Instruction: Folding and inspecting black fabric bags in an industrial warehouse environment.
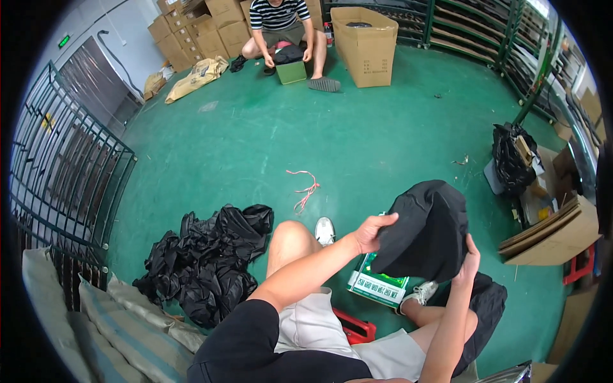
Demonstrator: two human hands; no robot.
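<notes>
Both my hands hold up a piece of black fabric, its upper edge rounded and its middle sagging into folds. My left hand grips its left side, thumb on top. At its lower right edge, my right hand is closed on the same fabric. Underneath, and partly covered by it, a green and white box stands on the floor between my legs. A large heap of crumpled black fabric lies to my left. More black fabric lies beside my right leg.
A red stool shows under me. Pink string lies on the green floor ahead. Across the room a person sits handling black fabric over a green box, next to a large carton. Stuffed sacks lean at the left.
</notes>
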